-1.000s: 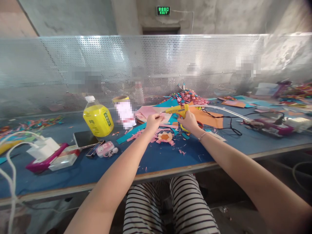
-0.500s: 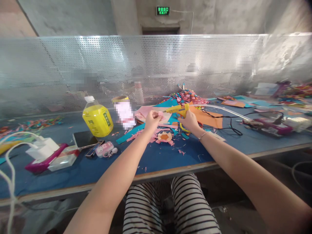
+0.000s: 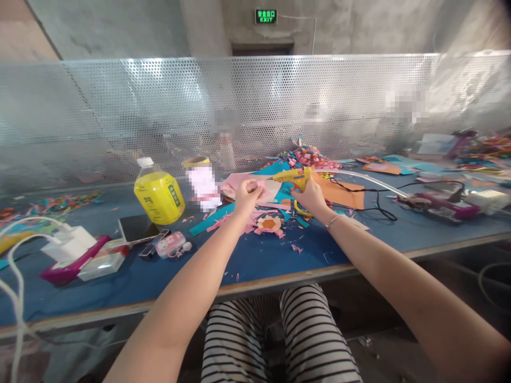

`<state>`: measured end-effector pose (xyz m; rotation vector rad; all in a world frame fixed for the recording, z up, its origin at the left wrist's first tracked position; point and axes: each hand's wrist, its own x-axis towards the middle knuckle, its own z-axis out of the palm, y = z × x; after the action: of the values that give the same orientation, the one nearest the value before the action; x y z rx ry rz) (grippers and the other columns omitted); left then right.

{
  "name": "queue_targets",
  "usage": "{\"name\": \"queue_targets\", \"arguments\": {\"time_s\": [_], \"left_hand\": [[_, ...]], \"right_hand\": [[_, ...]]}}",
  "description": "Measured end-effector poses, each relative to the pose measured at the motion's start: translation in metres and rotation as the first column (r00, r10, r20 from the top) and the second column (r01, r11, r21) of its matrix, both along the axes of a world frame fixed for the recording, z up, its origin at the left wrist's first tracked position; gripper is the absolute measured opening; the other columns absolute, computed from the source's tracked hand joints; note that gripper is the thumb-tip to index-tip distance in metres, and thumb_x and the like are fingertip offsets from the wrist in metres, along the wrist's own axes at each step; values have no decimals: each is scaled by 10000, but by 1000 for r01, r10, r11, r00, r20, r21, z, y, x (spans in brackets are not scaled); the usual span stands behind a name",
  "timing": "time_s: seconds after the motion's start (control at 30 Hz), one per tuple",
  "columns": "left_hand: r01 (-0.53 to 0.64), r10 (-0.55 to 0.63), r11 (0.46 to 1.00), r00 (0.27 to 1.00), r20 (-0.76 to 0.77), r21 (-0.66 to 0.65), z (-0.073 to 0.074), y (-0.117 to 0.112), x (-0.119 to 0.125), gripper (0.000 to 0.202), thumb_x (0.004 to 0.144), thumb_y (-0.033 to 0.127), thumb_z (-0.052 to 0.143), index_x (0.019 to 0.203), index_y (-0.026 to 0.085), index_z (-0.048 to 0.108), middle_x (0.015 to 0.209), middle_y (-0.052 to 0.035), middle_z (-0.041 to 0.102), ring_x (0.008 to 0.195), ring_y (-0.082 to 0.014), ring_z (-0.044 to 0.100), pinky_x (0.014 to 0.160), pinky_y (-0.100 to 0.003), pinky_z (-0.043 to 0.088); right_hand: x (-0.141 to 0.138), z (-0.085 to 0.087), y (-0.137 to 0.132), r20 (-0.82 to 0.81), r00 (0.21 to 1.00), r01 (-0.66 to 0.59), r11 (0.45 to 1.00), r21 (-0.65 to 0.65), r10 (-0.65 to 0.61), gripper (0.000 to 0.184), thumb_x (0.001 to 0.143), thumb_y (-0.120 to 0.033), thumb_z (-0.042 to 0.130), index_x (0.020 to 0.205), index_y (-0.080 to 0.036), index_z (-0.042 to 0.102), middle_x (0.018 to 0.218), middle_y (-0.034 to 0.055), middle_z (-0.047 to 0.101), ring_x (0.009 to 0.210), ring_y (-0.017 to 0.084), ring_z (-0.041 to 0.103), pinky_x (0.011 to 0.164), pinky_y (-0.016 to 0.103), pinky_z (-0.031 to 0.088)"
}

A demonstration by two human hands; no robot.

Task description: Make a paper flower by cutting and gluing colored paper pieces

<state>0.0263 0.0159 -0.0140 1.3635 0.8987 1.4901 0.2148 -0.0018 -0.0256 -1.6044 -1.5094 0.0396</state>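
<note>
"Glue gun [image 3: 293, 178] in the right hand [image 3: 311, 197], yes, but what sort of room surrounds it?"

"Bare concrete wall [image 3: 359, 26] at the back, well beyond both hands. Nearer stands a perforated metal screen [image 3: 271, 85], along the far edge of a blue tabletop [image 3: 287, 260] that runs beneath the hands, littered with paper scraps."

"Anything else?"

"A green exit sign [image 3: 265, 16] glows high above the hands, and a yellow bottle [image 3: 159, 197] stands left of the left hand [image 3: 247, 196]."

"And the grips?"

"Right fingers wrap the gun's handle, its nozzle pointing at the left hand. A paper flower [image 3: 269, 223] lies between the hands, on their near side. Smallest, a pink paper piece [image 3: 261, 185] is pinched in the left fingertips; whether the nozzle touches it, I can't tell."
</note>
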Motion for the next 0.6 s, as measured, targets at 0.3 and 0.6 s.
{"name": "queue_targets", "arguments": {"time_s": [0.3,0.6], "left_hand": [[-27,27,999,1000,-6,-21,4,-6,1,200,643,134,605,802,164,487,701,-1,607,659,-103,605,717,-284,489],[-18,18,1000,1000,13,-6,2,-3,1,194,638,115,597,786,160,481,653,15,589,607,-92,591,685,-281,492]], "right_hand": [[-2,0,-4,-5,999,-33,996,87,34,360,684,-352,497,979,-146,513,774,90,604,711,204,547,653,328,422],[-8,0,-6,123,991,-55,996,64,46,262,714,-372,463,828,-154,552,718,83,585,716,207,544,670,328,418]]}}
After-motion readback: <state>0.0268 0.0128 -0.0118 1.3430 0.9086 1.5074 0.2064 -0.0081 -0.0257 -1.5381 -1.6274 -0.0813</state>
